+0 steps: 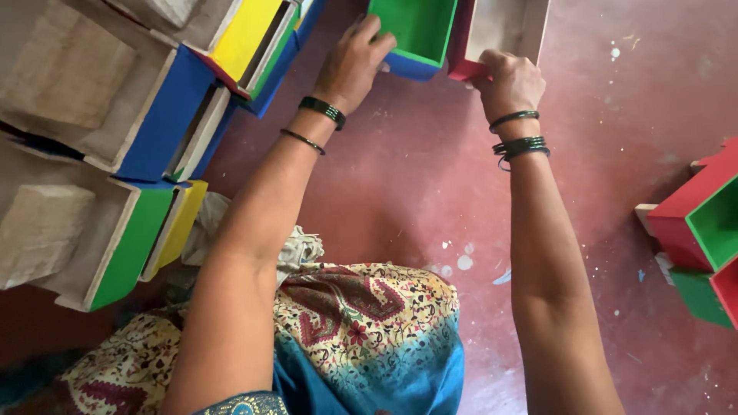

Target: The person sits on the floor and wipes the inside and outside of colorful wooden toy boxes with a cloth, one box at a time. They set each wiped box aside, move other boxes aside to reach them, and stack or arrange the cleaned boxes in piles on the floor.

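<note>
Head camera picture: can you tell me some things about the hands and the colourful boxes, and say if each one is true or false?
1. The left hand touches a box that is green inside. True.
2. The right hand grips a box with a red edge. True.
3. Both wrists are bare. False: dark bangles sit on both wrists.
4. The floor is blue. False: it is reddish with pale paint specks.
5. More painted boxes are stacked at the left. True.
</note>
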